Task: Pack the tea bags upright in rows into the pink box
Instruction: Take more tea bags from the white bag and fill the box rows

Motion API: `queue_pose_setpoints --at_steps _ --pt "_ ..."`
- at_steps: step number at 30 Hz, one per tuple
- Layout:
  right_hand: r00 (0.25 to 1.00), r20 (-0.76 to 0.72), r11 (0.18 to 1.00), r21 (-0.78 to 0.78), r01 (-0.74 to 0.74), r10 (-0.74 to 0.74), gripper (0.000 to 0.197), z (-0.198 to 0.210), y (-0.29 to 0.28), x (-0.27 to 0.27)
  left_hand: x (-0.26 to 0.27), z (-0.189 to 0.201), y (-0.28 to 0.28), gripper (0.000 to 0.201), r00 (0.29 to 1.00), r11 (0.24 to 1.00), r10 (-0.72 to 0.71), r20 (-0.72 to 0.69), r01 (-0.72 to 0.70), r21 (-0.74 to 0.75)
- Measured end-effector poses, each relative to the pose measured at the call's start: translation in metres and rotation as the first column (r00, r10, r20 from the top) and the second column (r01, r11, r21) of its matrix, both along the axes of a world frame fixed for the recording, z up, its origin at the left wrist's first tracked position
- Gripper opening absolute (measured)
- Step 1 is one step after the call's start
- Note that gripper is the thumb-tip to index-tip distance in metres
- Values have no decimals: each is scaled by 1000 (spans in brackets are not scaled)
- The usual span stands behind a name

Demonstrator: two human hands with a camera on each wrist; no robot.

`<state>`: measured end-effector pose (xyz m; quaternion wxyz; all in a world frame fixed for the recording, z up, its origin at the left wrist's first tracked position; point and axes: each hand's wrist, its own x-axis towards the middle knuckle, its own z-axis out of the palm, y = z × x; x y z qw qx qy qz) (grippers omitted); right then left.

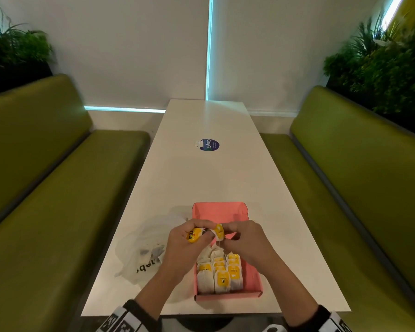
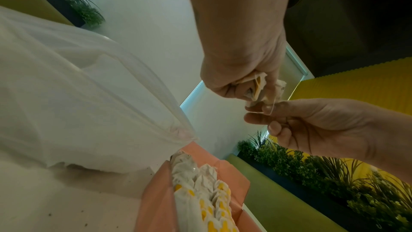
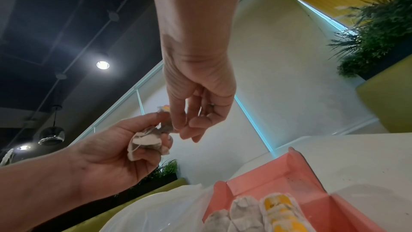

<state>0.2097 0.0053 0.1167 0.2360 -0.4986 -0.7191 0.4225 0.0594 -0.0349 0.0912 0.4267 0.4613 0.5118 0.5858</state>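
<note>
1. Head view: both hands are raised together above the middle of the pink box [image 1: 219, 210], which lies on the desk [image 1: 209, 178] with its long axis running away from the person.
2. Left hand [image 1: 186, 238] is curled around a small bunch of loose tea bags [image 1: 195, 235], their yellow tags showing between thumb and fingers; the right wrist view shows the crumpled paper pouches pressed into that palm.
3. Right hand [image 1: 246, 238] pinches the yellow tag [image 1: 219, 231] of one bag, touching the left hand's bundle. A thin string [image 2: 270, 110] loops over its fingers in the left wrist view, so I judge it is drawing a single bag free.
4. Packed tea bags [image 1: 219, 274] stand upright in three rows at the near end of the box, tags up, their flat faces turned toward the person; the rows run along the box's long axis.
5. Relation the next move turns on, as I judge it: the open slot lies straight below and slightly behind the hands, at the far end of the rows, where bare pink floor begins. The right hand is nearer that gap.
6. Held bag's pointing cannot be told fully; its tag end is up at the fingertips, and the pouch seems to hang toward the box, so its long axis is probably near vertical already.
7. Left of the box, just beside it, a white plastic bag [image 1: 141, 248] lies slumped on the desk.
</note>
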Motion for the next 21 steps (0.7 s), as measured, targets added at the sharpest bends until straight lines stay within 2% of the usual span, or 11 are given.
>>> queue_pose_setpoints --at_steps 8,13,16,19,21 --pt "945 -289 982 -147 117 -155 39 -5 -2 -10 1 -1 1 17 998 1000 18 68 -17 -15" --pt "971 -186 989 -18 150 -150 38 -4 -1 -7 -3 -5 3 15 999 999 11 37 -9 -36" --pt "988 -109 992 55 117 -111 33 -1 0 -5 -2 -6 3 13 999 1000 -4 37 5 -27" --pt "1000 7 1000 2 15 -15 24 2 0 -4 0 -4 2 15 996 999 -49 74 49 1" --pt "1000 7 998 -61 -11 11 21 3 -2 -4 1 -3 1 16 994 997 -72 78 72 12"
